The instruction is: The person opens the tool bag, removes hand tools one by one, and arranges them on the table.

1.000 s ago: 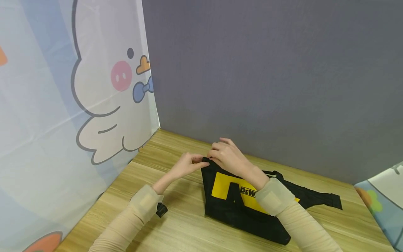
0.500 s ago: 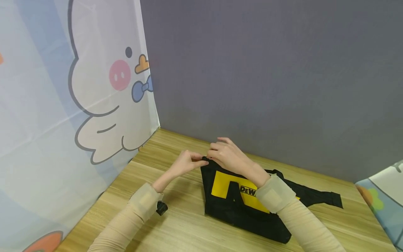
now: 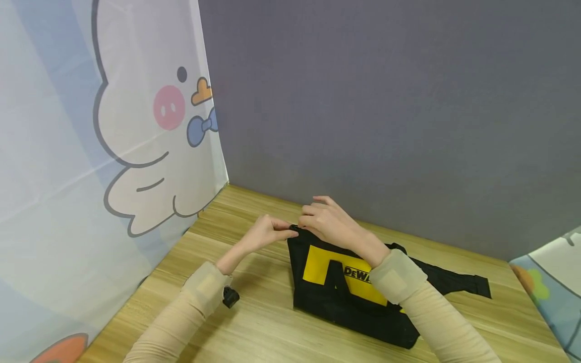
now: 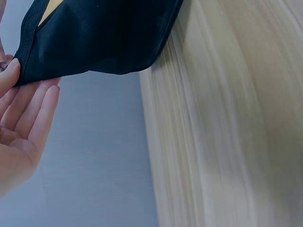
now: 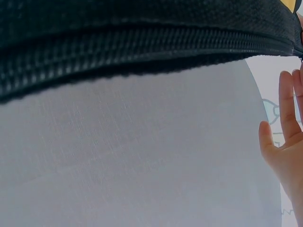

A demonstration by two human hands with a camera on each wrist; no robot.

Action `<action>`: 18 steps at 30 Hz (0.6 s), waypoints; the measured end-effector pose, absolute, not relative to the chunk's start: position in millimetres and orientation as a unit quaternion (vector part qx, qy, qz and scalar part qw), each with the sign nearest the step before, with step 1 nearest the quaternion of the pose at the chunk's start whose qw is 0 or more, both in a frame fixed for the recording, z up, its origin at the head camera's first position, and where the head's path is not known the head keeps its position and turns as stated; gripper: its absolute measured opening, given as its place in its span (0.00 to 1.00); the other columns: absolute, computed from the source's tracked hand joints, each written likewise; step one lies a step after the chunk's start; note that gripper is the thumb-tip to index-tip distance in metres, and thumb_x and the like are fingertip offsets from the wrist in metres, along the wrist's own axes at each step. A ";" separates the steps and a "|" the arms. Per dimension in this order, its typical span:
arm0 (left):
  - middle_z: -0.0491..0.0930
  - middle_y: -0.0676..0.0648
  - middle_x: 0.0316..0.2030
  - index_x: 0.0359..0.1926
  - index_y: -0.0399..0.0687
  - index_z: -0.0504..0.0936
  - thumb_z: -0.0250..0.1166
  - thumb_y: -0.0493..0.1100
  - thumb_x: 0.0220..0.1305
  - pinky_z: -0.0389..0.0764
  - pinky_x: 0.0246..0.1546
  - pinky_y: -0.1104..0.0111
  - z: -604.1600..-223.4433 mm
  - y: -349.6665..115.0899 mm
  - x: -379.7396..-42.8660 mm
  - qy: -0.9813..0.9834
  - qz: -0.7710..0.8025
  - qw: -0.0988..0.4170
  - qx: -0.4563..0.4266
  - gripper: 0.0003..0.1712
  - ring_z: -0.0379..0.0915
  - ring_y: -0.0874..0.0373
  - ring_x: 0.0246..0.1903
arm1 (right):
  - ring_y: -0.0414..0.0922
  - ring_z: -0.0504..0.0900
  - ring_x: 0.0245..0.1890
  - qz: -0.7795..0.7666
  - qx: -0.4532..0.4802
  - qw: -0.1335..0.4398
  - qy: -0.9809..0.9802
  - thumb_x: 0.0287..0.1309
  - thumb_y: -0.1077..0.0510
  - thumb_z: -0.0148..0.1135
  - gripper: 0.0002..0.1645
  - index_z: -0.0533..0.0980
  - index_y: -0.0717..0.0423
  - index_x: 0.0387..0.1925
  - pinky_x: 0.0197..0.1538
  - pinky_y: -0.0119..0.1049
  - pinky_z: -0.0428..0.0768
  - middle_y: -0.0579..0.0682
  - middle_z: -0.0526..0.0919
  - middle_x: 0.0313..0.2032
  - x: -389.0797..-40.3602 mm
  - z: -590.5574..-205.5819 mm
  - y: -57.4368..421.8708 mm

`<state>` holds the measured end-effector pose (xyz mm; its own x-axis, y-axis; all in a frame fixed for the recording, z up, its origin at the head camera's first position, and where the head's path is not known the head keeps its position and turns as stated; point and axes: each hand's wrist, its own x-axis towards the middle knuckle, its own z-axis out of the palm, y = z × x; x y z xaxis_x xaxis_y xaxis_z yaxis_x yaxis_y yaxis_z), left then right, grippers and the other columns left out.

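Centrally placed black bag (image 3: 354, 315): it was borne by the table, its far left corner held between both hands, its body spread toward the near right and partly covered by the right cuff (image 3: 398, 278).
Yellow panel (image 3: 314, 264): it was crossed by a black handle (image 3: 336, 280); dark lettering was partly hidden.
Left hand (image 3: 265, 233): the corner was pinched from the left in a narrow grip; in the left wrist view, the other fingers were stretched out behind the cloth.
Right hand (image 3: 330, 226): its fingers were bent narrowly at the top edge, just right of the left hand; whether cloth or a zip pull was gripped could not be told.
Zip (image 5: 142, 45): its teeth were shown along the bag's top edge.
Black strip (image 3: 467, 285): it was extended to the right.
Small black object (image 3: 231, 297): it was seen beside the left cuff (image 3: 206, 287).
Table (image 3: 268, 327): its surface was patterned with pale wood grain.
Room: the far side was closed by a grey wall (image 3: 386, 116), the left by a sheet (image 3: 145, 126) printed with a cartoon, the right by another printed sheet (image 3: 551, 282).
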<state>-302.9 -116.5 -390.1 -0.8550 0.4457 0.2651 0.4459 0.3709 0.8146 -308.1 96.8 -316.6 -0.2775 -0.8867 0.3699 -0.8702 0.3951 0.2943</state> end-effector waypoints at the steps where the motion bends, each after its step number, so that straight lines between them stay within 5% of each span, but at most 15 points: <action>1: 0.60 0.54 0.09 0.20 0.46 0.82 0.65 0.52 0.58 0.55 0.17 0.76 -389.3 -116.8 -302.9 -0.829 -0.490 0.001 -0.270 0.17 0.47 0.65 0.11 | 0.36 0.80 0.32 -0.017 0.550 0.241 -0.799 0.52 0.59 0.67 0.05 0.81 0.43 0.29 0.62 0.51 0.70 0.39 0.79 0.29 -308.0 -316.0 96.7; 8: 0.86 0.52 0.29 0.33 0.51 0.87 0.68 0.48 0.54 0.78 0.30 0.76 -382.4 -115.1 -299.2 -0.850 -0.455 0.044 -0.262 0.08 0.77 0.66 0.26 | 0.36 0.80 0.33 -0.022 0.553 0.238 -0.798 0.54 0.58 0.65 0.04 0.81 0.44 0.30 0.63 0.51 0.69 0.40 0.80 0.30 -306.5 -312.5 95.2; 18: 0.85 0.50 0.28 0.35 0.47 0.84 0.69 0.43 0.54 0.78 0.28 0.78 -378.8 -110.8 -296.0 -0.860 -0.418 0.083 -0.281 0.07 0.78 0.69 0.24 | 0.37 0.80 0.34 -0.022 0.561 0.222 -0.797 0.54 0.59 0.65 0.04 0.82 0.44 0.31 0.63 0.51 0.69 0.40 0.80 0.31 -306.7 -309.4 96.7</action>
<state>-296.0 -110.8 -378.8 -0.8284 0.4136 0.3778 0.5527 0.4934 0.6717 -306.7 96.7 -309.4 -0.2711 -0.9044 0.3294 -0.8845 0.3691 0.2854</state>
